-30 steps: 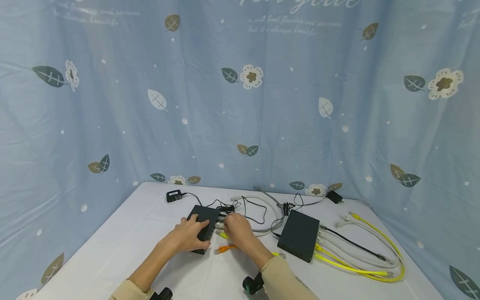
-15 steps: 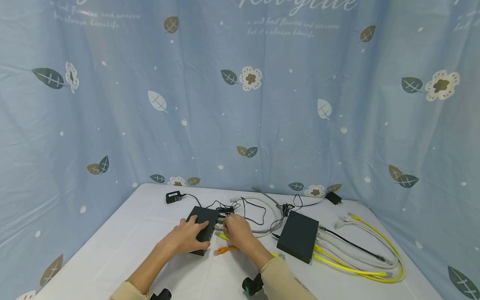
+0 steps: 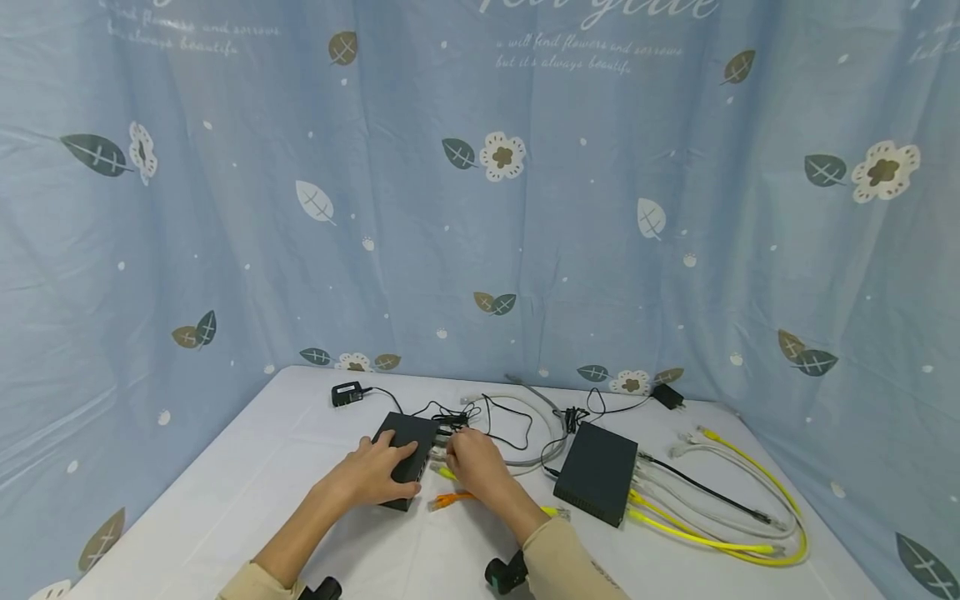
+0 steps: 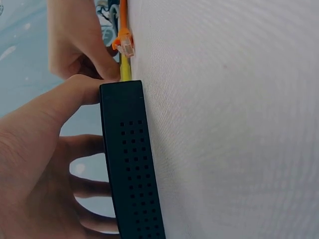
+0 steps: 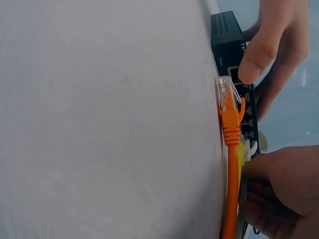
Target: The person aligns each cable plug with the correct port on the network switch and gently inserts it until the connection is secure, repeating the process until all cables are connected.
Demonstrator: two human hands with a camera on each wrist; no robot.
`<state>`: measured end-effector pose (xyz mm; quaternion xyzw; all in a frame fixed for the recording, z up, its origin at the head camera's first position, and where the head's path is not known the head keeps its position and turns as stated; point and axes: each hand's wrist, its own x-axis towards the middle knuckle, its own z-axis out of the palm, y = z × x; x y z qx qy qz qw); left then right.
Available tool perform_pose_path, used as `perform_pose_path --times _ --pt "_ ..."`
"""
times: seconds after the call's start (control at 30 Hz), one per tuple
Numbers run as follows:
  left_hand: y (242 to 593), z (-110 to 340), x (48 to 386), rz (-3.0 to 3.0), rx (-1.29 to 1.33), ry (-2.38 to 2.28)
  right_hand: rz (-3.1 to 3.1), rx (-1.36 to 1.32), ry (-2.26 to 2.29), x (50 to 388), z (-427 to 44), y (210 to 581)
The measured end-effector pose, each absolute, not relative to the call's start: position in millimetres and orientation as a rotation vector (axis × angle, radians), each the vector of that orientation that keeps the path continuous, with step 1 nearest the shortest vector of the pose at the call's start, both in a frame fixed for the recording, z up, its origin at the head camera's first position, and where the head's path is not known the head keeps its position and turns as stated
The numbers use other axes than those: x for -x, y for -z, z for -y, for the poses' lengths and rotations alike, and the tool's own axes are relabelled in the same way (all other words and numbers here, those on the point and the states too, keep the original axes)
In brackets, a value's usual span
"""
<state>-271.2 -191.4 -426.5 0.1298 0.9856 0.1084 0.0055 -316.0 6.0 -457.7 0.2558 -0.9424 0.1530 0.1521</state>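
A black network switch (image 3: 408, 446) lies on the left half of the table, its ports facing right. My left hand (image 3: 375, 471) holds it, fingers spread on top and thumb on the port side, as the right wrist view shows. Close beside the ports, my right hand (image 3: 476, 458) has curled fingers and pinches a network cable, whose plug is mostly hidden by the hand. A pale plug (image 5: 251, 149) shows by its fingertips at the port row. An orange network cable (image 5: 231, 127) with a clear plug lies loose in front, alongside a yellow cable (image 4: 125, 69).
A second black switch (image 3: 597, 471) stands to the right, with yellow, white and black cables (image 3: 720, 492) beside its ports. Grey cable loops (image 3: 551, 433) and thin black power cords lie between. Power adapters (image 3: 347, 393) sit at the back. A patterned curtain (image 3: 480, 208) hangs behind.
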Motion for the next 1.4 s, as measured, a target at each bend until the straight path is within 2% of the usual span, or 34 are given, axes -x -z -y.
perform_pose_path --times 0.5,0.9,1.4 --pt "424.6 185.9 267.9 -3.065 -0.398 -0.323 2.715 -0.765 -0.596 307.5 -18.4 458.3" --pt "425.0 185.6 269.6 -3.059 -0.391 -0.301 2.664 -0.834 -0.716 298.3 -35.3 444.9" --pt "425.6 190.7 271.7 -3.051 -0.38 -0.306 2.74 -0.811 -0.746 303.3 -45.6 442.4"
